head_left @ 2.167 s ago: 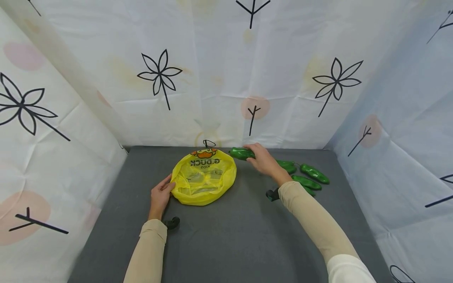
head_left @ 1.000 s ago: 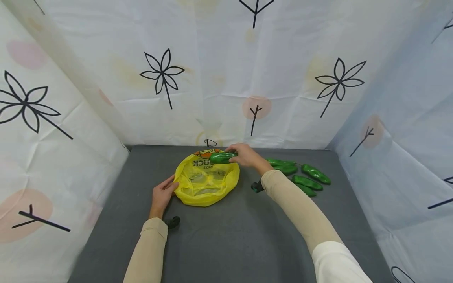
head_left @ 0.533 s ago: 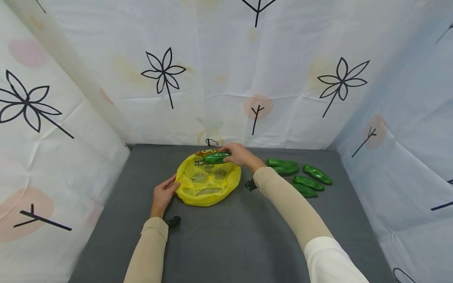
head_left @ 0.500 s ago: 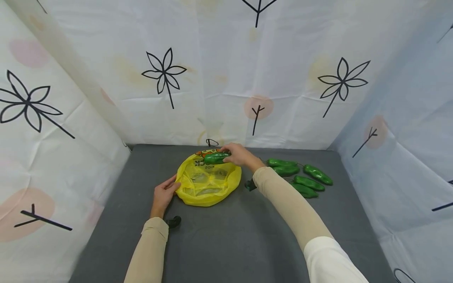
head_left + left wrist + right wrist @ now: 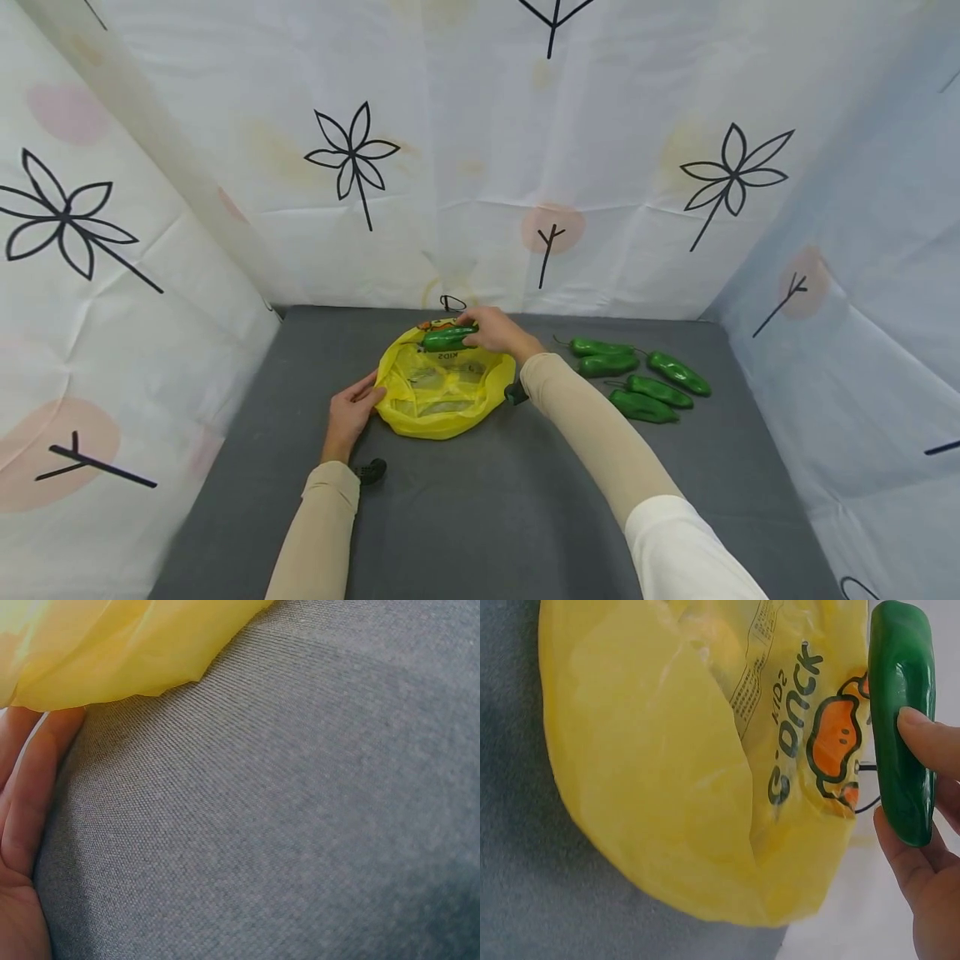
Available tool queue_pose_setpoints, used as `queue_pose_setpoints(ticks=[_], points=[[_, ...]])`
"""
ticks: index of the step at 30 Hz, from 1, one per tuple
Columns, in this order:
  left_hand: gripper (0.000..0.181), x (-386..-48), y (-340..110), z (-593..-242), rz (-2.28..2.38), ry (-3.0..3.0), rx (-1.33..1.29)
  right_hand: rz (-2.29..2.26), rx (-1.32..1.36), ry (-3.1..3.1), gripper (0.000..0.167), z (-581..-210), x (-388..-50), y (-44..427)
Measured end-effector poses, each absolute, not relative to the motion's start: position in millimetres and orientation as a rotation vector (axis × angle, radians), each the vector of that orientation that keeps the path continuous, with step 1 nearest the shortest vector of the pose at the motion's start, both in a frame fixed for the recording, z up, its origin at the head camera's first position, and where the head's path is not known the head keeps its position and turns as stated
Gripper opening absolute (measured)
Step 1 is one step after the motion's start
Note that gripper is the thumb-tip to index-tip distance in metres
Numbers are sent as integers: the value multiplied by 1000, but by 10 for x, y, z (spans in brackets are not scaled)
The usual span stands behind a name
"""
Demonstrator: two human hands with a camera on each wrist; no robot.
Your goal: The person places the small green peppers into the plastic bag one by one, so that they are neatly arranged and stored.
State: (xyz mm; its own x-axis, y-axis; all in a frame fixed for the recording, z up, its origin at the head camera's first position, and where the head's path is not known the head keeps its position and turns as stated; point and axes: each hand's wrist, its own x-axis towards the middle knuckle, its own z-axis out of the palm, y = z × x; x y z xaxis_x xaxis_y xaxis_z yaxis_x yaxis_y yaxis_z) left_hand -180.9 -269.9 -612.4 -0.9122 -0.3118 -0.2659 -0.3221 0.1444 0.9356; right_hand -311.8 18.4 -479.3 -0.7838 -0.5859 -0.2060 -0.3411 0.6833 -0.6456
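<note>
Head: right hand (image 5: 491, 329) grip holds glossy green elongated pepper (image 5: 446, 338) at mouth of yellow plastic bag (image 5: 438, 427), unreleased; left hand (image 5: 351, 417) pinches rim. None visible inside; five green peppers (image 5: 642, 407) on grey table (image 5: 465, 525), apparently remaining. Left wrist: fingers (image 5: 36, 796) under bag. Right wrist: thumb, fingers clasp pepper.

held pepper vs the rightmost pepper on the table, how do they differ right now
The held pepper is in the right hand's grip; the rightmost pepper lies on the table. In the head view, the held pepper is nearly level, while the rightmost pepper slants down to the right. Fingers partly cover the held pepper, not the rightmost pepper. Both are green, glossy and elongated.
</note>
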Motion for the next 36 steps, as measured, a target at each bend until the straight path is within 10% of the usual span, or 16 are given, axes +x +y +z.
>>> queue_pose_setpoints(ticks=[36], points=[[53,-1789,-2706,-6138,1930,2397,-615,-694,-588,2583,39,-5201,-3081,-152]])
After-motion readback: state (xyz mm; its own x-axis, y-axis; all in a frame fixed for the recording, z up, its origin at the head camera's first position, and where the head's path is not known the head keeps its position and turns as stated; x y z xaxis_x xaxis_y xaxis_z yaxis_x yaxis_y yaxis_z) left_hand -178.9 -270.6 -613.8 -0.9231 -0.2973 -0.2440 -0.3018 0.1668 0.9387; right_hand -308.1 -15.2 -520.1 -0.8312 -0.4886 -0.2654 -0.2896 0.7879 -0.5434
